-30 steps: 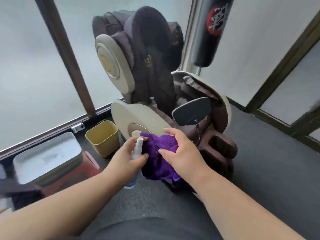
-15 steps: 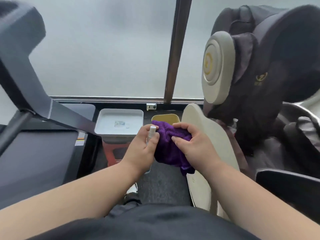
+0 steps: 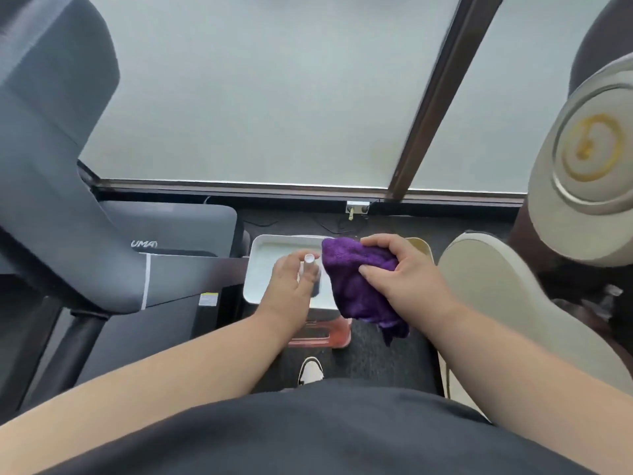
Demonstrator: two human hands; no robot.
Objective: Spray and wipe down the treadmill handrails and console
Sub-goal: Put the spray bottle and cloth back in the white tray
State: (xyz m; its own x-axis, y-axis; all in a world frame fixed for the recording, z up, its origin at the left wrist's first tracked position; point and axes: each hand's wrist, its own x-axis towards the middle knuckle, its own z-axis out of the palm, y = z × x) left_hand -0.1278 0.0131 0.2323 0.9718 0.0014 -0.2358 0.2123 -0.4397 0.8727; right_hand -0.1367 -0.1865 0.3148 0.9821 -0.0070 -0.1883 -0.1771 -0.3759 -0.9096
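Note:
My left hand (image 3: 291,289) grips a small spray bottle (image 3: 309,265) with a white cap, nozzle end up. Right beside it my right hand (image 3: 407,279) holds a bunched purple cloth (image 3: 356,286), whose loose end hangs down. The two hands are close together at the centre of the view. The grey treadmill (image 3: 61,207) fills the left side, with its upright and console arm rising to the upper left and the motor cover (image 3: 178,228) low behind it. Both hands are apart from the treadmill, to its right.
A white-lidded bin (image 3: 270,265) with a red base stands on the floor under my hands. A yellow bucket rim (image 3: 421,245) peeks behind the cloth. A beige and brown massage chair (image 3: 565,200) crowds the right. Frosted windows with a dark frame (image 3: 431,108) lie ahead.
The view has swung left from the massage chair toward the treadmill, which now fills the left side. Both hands keep hold of the bottle and the cloth, still close together.

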